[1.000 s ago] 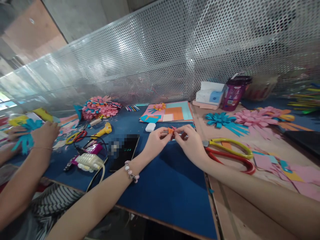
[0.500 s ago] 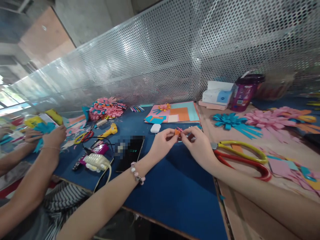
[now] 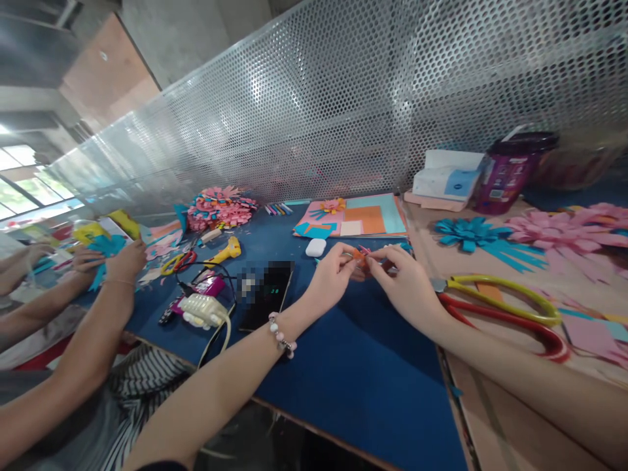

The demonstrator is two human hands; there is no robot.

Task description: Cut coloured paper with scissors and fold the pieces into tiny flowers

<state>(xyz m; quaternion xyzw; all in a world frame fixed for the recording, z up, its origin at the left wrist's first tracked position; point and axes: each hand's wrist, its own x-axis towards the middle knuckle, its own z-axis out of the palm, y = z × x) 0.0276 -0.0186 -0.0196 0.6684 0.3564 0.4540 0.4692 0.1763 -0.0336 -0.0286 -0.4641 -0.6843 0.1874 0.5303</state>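
Note:
Between my two hands, above the blue table (image 3: 373,392), is a small orange paper piece (image 3: 360,256) with a bit of pink showing at its top. My left hand (image 3: 333,278) pinches its left side with thumb and fingers. From the other side, my right hand (image 3: 405,288) pinches it too; its fingers partly hide the piece. Behind my hands lie stacked coloured paper sheets (image 3: 363,219) with a small pink and yellow paper flower (image 3: 333,206). Scissors with yellow and red handles (image 3: 505,297) rest right of my right hand.
A phone (image 3: 267,294), a power strip (image 3: 203,309), a yellow glue gun (image 3: 228,250) and a white case (image 3: 315,247) lie left of my hands. Blue (image 3: 468,232) and pink paper flowers (image 3: 554,232) are at right, near a purple cup (image 3: 513,173). A co-worker's hands (image 3: 125,261) hold blue paper.
The view has shifted slightly, so most things sit a little farther right or left in it. My fingers have moved a little around the orange paper piece, which both hands still hold.

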